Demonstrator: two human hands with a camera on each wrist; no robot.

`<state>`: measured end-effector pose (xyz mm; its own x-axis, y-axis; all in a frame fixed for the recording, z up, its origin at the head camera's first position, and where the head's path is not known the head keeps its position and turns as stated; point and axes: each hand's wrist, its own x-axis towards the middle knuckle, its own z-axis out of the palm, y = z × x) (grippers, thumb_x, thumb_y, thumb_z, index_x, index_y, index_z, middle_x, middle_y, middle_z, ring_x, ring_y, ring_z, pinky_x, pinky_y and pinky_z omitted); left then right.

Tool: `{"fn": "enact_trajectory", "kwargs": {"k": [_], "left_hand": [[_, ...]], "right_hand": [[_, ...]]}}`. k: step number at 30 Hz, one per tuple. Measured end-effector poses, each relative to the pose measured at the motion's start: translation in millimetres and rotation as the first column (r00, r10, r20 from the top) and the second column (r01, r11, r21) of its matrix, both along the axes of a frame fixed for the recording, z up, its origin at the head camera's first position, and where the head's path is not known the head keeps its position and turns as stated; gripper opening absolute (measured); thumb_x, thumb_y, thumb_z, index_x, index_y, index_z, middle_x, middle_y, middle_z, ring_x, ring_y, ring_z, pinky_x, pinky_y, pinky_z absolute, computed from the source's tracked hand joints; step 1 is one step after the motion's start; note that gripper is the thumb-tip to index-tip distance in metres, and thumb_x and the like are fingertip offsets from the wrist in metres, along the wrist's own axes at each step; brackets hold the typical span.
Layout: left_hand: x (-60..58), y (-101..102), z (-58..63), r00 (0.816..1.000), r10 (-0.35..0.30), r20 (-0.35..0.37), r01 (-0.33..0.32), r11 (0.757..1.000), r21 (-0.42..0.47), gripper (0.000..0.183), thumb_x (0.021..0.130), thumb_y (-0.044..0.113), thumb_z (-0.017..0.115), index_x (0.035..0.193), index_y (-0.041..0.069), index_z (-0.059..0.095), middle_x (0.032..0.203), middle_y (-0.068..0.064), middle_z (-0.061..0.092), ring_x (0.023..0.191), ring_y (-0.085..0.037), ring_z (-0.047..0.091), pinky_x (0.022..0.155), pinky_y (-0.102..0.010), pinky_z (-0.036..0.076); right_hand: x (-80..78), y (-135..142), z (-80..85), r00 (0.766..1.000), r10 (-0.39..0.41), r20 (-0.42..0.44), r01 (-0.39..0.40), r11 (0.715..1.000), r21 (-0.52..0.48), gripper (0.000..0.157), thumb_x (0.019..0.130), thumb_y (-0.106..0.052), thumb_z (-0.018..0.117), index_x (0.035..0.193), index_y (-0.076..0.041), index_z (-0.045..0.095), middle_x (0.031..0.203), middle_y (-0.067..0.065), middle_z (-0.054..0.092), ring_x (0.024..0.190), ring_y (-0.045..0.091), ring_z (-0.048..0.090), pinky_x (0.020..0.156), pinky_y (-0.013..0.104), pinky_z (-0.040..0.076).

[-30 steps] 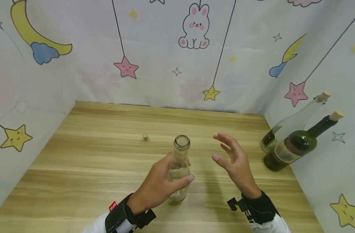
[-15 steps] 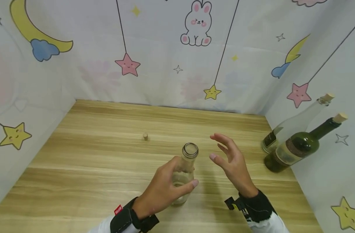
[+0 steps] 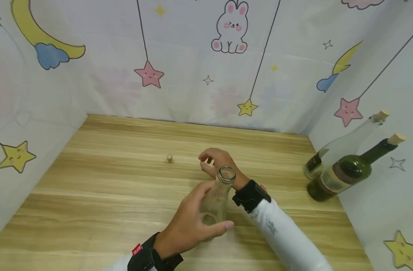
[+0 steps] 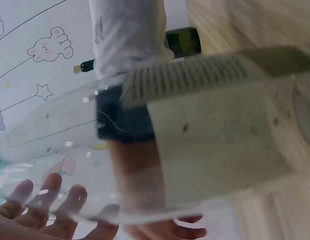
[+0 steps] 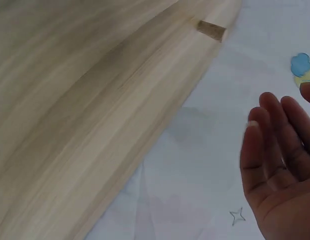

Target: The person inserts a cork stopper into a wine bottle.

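My left hand (image 3: 189, 222) grips a clear glass bottle (image 3: 218, 201) round its body, with the thumb across the near side. The bottle's mouth has no stopper in it. In the left wrist view a pale label (image 4: 215, 135) shows on the glass, and fingertips (image 4: 77, 195) lie along its side. Behind the bottle is my right hand (image 3: 218, 160), fingers loosely bent and nothing held. To the left of that hand a small cork (image 3: 169, 158) stands on the wooden table. The right wrist view shows the same cork (image 5: 211, 31) away from the fingers.
Two corked bottles stand at the table's right side, a clear one (image 3: 342, 141) and a dark green one (image 3: 352, 169) in front of it. White printed cloth (image 3: 186, 45) walls in the wooden tabletop (image 3: 108, 180) at the back and sides.
My right hand has swung left from the bottle's right side to behind it, towards the cork. The left hand and its bottle have shifted slightly right, the bottle's mouth leaning right.
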<state>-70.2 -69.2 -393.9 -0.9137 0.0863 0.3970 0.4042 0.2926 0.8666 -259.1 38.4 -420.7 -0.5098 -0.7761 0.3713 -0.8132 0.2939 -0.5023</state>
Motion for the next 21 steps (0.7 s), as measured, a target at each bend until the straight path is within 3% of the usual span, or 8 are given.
{"fn": "enact_trajectory", "kwargs": {"k": [2,5,8,9,13,16,21], "left_hand": [[4.4,-6,2.6,0.996,0.012,-0.088,-0.014,1.000,-0.022,0.079,0.079,0.033,0.085,0.143,0.018,0.041,0.137,-0.001,0.053,0.122,-0.018,0.055,0.097,-0.042,0.052],[8.1,-18,7.2,0.970,0.056,-0.235,-0.064,0.998,-0.027,0.073,0.086,0.040,0.076,0.143,0.009,0.043,0.140,-0.008,0.052,0.128,-0.024,0.052,0.107,-0.039,0.045],[7.6,-34,7.9,0.949,0.111,-0.296,-0.115,0.993,0.003,0.057,0.093,0.030,0.066,0.140,0.004,0.048,0.137,-0.011,0.055,0.127,-0.027,0.053,0.109,-0.034,0.042],[6.7,-40,7.2,0.948,0.136,-0.288,-0.141,0.990,0.005,0.052,0.094,0.024,0.065,0.139,0.003,0.049,0.136,-0.010,0.056,0.127,-0.027,0.053,0.109,-0.036,0.042],[4.1,-58,0.4,0.957,0.253,-0.144,-0.260,0.965,-0.033,0.046,0.092,0.005,0.065,0.136,0.008,0.052,0.133,-0.005,0.058,0.129,-0.022,0.052,0.106,-0.048,0.044],[4.4,-70,-5.1,0.943,0.327,-0.068,-0.331,0.941,-0.068,0.044,0.094,0.004,0.066,0.135,0.010,0.053,0.133,-0.005,0.058,0.130,-0.023,0.051,0.106,-0.052,0.044],[6.5,-85,-8.0,0.912,0.404,-0.064,-0.408,0.912,-0.050,0.039,0.095,0.002,0.065,0.132,0.009,0.056,0.133,-0.007,0.058,0.128,-0.026,0.053,0.106,-0.055,0.042]], "right_hand": [[-8.4,-21,-6.4,0.998,0.009,-0.056,-0.005,0.997,0.077,0.006,0.092,-0.006,0.069,0.098,-0.006,0.071,0.094,0.009,0.070,0.080,0.024,0.063,0.070,0.038,0.056],[-17.3,-47,-13.0,0.989,0.024,-0.143,-0.001,0.987,0.159,0.004,0.091,-0.009,0.070,0.095,-0.008,0.069,0.092,0.005,0.068,0.082,0.022,0.061,0.070,0.035,0.055],[-23.6,-69,-18.2,0.980,0.037,-0.197,0.006,0.977,0.212,0.008,0.091,-0.013,0.070,0.097,-0.010,0.066,0.096,0.004,0.066,0.090,0.019,0.061,0.071,0.034,0.056],[-25.4,-75,-20.1,0.977,0.043,-0.209,0.006,0.974,0.228,0.010,0.091,-0.015,0.070,0.099,-0.010,0.066,0.098,0.004,0.066,0.092,0.019,0.061,0.071,0.034,0.056],[-29.9,-96,-28.8,0.969,0.068,-0.239,-0.002,0.965,0.264,0.020,0.091,-0.020,0.072,0.106,-0.007,0.067,0.105,0.006,0.066,0.094,0.021,0.060,0.069,0.034,0.056],[-32.9,-109,-36.7,0.960,0.101,-0.261,-0.031,0.966,0.258,0.023,0.089,-0.020,0.074,0.106,-0.006,0.068,0.104,0.007,0.067,0.091,0.023,0.060,0.067,0.034,0.057],[-36.6,-126,-43.3,0.962,0.123,-0.245,-0.046,0.954,0.297,0.013,0.089,-0.013,0.072,0.101,-0.008,0.069,0.096,0.005,0.068,0.086,0.022,0.058,0.065,0.034,0.056]]}}
